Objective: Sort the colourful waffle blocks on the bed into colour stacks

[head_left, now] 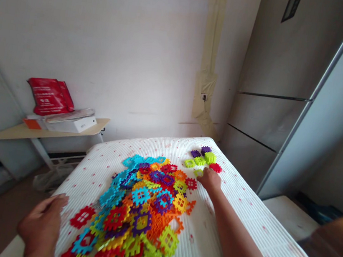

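A big heap of flat interlocking plastic tiles [142,209] in blue, red, orange, purple, yellow and green covers the middle of a white quilted bed [235,221]. Beyond it, at the far right, lies a small separate cluster of green, purple and red tiles [203,159]. My right hand [210,180] reaches to that cluster, fingers curled over a light green tile [197,173] at its near edge. My left hand [42,226] rests at the bed's near left edge, fingers loosely spread, holding nothing, next to a red tile [82,216].
A low wooden shelf [47,131] at the left wall carries a white box [74,124] and a red bag [51,96]. A grey wardrobe [289,97] stands right of the bed. A white surface [289,217] lies beside the bed's right edge.
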`<state>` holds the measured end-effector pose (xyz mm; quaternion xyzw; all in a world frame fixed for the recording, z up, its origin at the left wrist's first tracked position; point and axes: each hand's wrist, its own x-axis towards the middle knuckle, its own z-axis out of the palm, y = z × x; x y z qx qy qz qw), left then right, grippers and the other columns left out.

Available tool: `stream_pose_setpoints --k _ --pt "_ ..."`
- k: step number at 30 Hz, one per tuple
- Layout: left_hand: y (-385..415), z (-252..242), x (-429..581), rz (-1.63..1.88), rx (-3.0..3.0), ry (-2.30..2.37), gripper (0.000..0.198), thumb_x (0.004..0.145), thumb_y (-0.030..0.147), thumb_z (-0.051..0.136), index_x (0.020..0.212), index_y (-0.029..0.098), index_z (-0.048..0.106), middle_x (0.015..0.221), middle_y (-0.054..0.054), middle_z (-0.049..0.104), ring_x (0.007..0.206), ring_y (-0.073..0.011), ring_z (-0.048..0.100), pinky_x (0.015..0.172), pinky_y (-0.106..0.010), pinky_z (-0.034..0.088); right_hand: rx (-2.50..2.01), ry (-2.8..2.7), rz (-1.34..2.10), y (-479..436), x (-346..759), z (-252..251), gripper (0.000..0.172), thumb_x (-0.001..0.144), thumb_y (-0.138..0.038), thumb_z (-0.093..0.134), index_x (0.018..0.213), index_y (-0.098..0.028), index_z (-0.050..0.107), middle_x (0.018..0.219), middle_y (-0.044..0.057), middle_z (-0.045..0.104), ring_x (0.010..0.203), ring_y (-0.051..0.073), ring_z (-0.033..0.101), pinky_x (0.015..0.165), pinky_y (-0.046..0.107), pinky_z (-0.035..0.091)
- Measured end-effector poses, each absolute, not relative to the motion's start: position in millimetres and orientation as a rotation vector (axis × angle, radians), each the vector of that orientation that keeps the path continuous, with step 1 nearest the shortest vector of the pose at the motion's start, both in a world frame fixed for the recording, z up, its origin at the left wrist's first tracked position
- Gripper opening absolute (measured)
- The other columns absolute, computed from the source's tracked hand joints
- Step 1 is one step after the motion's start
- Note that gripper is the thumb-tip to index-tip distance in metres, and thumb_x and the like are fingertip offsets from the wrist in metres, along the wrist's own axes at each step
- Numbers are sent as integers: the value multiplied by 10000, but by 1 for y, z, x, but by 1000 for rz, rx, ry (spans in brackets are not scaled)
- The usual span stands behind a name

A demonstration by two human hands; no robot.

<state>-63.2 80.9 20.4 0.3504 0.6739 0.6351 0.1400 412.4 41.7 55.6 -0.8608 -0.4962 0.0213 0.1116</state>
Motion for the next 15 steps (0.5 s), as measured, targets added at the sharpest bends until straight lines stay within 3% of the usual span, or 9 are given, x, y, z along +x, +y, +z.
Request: stream_pose_setpoints --k 6,15 --pt "73 35 -51 1819 772 1849 395 467 297 725 840 166 703 609 37 629 603 -141 552 600 -267 458 -2229 -1460 -289 60 404 53 381 833 -386 499 1115 -148 592 1066 117 598 989 223 549 797 299 412" --pt "68 39 -48 1800 768 1860 367 441 279 712 788 160 697 633 21 635 604 -155 555 546 -262 448 -2302 -1504 -259 87 391 37 361 859 -420 468 1083 -162 583 1061 117 574 1008 234 507 825 329 365"
